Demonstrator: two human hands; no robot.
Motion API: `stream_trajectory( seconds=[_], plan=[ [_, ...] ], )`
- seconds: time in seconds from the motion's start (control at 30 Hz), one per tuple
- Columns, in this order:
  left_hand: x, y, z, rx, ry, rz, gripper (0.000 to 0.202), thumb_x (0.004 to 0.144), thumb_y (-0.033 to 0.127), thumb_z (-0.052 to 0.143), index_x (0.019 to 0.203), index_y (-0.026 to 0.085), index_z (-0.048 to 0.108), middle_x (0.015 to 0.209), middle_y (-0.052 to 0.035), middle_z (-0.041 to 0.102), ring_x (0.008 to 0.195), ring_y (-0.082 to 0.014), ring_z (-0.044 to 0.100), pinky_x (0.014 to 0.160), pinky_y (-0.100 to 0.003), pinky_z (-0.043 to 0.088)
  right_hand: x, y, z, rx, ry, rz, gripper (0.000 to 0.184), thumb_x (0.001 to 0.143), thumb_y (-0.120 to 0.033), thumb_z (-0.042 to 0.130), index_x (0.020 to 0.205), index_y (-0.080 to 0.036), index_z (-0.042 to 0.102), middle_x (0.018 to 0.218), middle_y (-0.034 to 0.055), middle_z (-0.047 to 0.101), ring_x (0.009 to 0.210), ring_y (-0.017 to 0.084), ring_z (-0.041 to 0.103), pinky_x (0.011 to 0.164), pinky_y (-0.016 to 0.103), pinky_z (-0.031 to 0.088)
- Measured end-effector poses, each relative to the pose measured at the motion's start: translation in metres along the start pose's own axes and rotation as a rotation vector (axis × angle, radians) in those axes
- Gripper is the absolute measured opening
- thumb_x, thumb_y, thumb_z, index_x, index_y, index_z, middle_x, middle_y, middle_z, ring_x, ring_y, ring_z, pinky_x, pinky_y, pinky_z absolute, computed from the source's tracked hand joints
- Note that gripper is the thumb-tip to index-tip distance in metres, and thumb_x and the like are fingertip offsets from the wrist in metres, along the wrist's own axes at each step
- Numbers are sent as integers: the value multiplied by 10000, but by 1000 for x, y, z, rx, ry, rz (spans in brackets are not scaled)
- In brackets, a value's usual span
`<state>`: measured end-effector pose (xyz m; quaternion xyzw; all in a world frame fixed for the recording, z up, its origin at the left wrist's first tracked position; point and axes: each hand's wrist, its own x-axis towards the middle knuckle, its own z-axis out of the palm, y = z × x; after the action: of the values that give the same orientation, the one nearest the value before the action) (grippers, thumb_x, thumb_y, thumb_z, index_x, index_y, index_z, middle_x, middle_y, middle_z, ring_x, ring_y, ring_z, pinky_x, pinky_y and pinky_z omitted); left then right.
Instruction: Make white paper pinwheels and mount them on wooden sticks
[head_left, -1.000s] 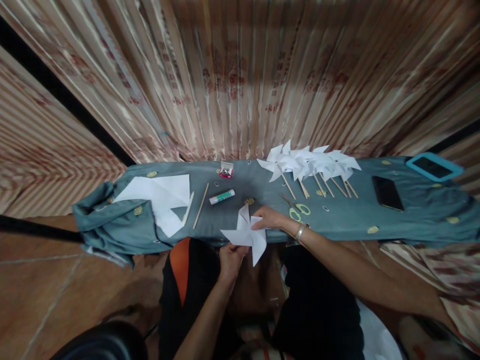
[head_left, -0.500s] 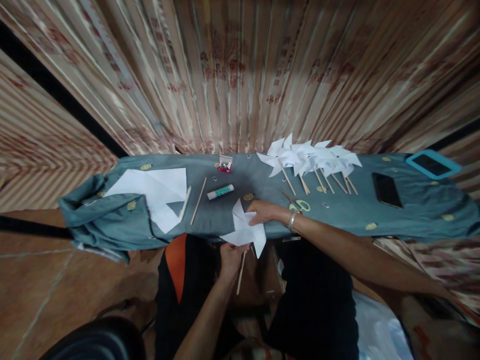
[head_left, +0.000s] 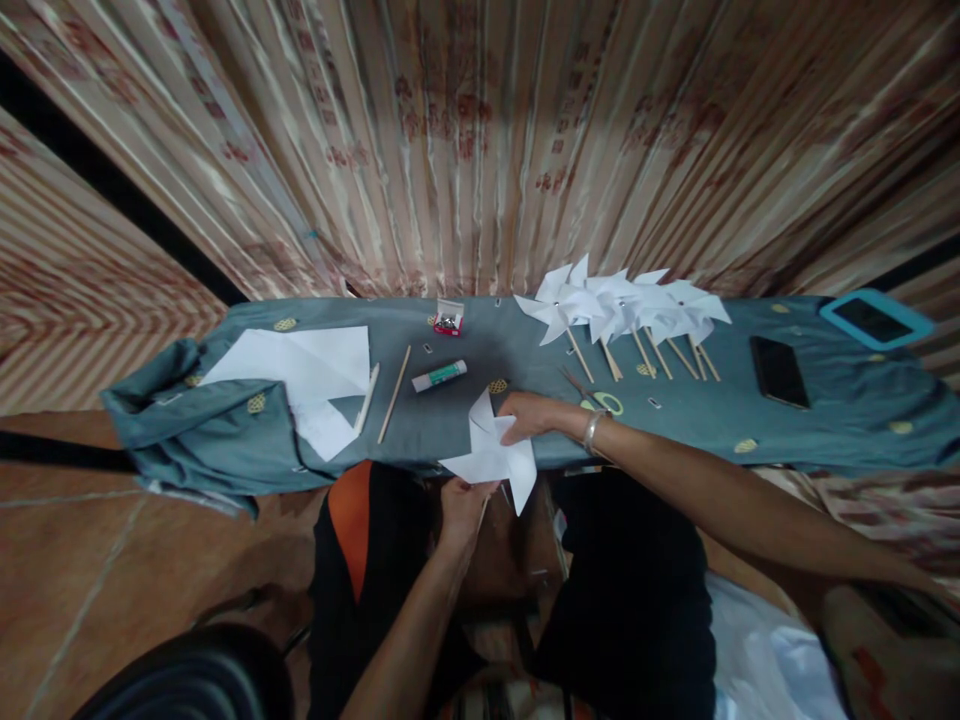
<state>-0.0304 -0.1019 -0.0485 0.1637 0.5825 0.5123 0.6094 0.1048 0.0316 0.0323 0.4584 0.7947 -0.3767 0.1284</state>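
A white paper pinwheel [head_left: 491, 460] is between my two hands at the table's front edge. My left hand [head_left: 461, 508] grips it from below, fingers closed, along with a thin wooden stick [head_left: 484, 512] that mostly hides behind the hand. From the upper right, my right hand [head_left: 529, 415] pinches the pinwheel near its middle, with the fingertips partly hidden. A silver bracelet circles the right wrist. Beyond the hands lies a glue stick [head_left: 439, 376], and scissors [head_left: 604, 402] with yellow-green handles rest just past the right hand.
Several finished pinwheels [head_left: 574, 305] on sticks lie at the back right. A small red box [head_left: 448, 320] of metal pins, a loose wooden stick [head_left: 394, 395], a white pen-like item [head_left: 367, 398] and white paper [head_left: 330, 360] are leftward. A phone [head_left: 780, 372] and blue-framed tablet [head_left: 876, 318] lie right.
The wooden stick under the pinwheel has swung, and its lower end is now hidden behind my left hand and forearm. Both hands keep their hold; the view has shifted slightly.
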Motion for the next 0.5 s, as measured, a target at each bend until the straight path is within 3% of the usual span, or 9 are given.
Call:
stream_trajectory(
  seconds=[0.3,0.5],
  plan=[
    [-5,4,4,-115,-18,-100,351,332,202,855,638,120,704,606,-40,687,537,-127,565,567,-261,425,1,-1,0,0,-1,23,152,665,-194,719,789,-107,732,718,32,684,655,157,588,524,203,366],
    [-6,3,3,-168,-92,-162,316,360,205,855,599,121,665,538,5,622,488,-79,499,522,-219,370,0,-2,0,-9,-5,9,173,680,-203,707,816,-103,742,722,26,690,660,146,594,539,194,370]
  ],
)
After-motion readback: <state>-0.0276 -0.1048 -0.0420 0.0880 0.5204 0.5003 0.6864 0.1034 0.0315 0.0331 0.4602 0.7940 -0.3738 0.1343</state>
